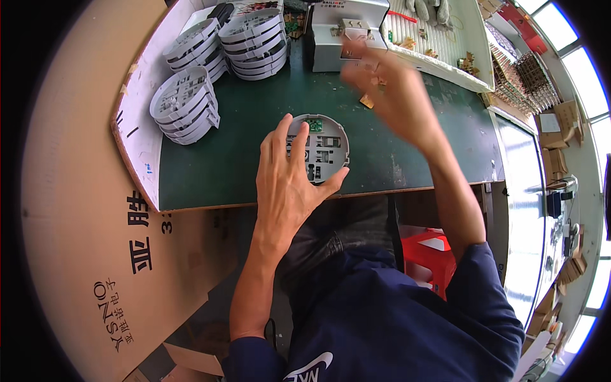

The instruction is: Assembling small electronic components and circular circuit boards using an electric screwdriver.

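A round grey plastic housing (331,143) lies on the green tabletop near its front edge. Inside it are molded slots and a small green circuit board (315,125) at the far side. My left hand (283,169) grips the housing, fingers over its left part and thumb against its right rim, hiding some of the interior. Raised over the table to the right, my right hand (401,102) is smeared by motion in front of a grey metal machine (323,54). Whether its fingers hold anything cannot be made out. A small orange-brown piece (366,101) lies close beneath it.
Stacks of similar grey housings (254,51) stand at the back left, with another stack (184,105) nearer. A ribbed white tray (455,81) at the back right carries small brass-coloured parts, a red stick and gloves. Left is a large cardboard box (76,210); below right, a red stool (433,254).
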The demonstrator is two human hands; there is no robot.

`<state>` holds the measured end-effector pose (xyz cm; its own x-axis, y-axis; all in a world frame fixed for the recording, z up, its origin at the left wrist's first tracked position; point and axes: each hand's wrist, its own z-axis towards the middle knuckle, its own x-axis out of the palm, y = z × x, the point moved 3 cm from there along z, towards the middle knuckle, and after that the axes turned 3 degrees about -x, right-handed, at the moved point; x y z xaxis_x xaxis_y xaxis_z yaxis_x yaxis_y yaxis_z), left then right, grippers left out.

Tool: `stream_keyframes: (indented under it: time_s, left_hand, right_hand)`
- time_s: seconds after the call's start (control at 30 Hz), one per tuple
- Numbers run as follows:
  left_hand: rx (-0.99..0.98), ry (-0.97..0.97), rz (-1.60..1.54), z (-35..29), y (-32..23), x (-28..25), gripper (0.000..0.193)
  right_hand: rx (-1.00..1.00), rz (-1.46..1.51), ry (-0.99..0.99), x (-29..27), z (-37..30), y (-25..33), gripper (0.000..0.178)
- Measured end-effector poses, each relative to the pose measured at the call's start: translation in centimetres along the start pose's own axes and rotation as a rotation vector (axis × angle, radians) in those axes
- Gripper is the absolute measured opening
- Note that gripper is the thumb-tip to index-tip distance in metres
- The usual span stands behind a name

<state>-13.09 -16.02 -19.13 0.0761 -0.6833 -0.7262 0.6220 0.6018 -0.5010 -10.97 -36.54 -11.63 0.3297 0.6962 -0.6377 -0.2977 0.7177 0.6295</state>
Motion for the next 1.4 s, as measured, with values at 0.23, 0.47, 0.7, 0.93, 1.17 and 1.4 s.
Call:
stream_keyframes:
  time_s: [0.23,0.47,0.7,0.93,1.17,1.4]
  left_hand:
    - [0.070,0.024,0.152,0.4,-0.3,-0.1,0.079]
    - [0.096,0.039,0.189,0.8,-0.4,-0.4,0.081]
    - [0.076,0.054,0.126,0.8,-0.4,-0.4,0.079]
    - [0.081,0.060,0.070,1.3,-0.1,0.4,0.081]
    - [0.065,0.064,0.056,1.3,-0.1,0.4,0.081]
    - [0.100,0.037,0.085,1.4,-0.2,0.3,0.080]
  right_hand:
    - [-0.278,0.553,-0.146,-2.8,10.9,7.3,0.074]
    - [-0.227,0.810,-0.063,-2.8,10.6,7.6,0.075]
    - [-0.256,0.844,-0.302,-6.4,10.3,3.2,0.053]
    - [-0.248,0.638,-0.431,-5.2,12.9,0.6,0.026]
    - [-0.139,0.610,-0.342,-4.6,11.7,1.8,0.021]
    - [-0.128,0.818,-0.119,-2.0,6.4,5.9,0.047]
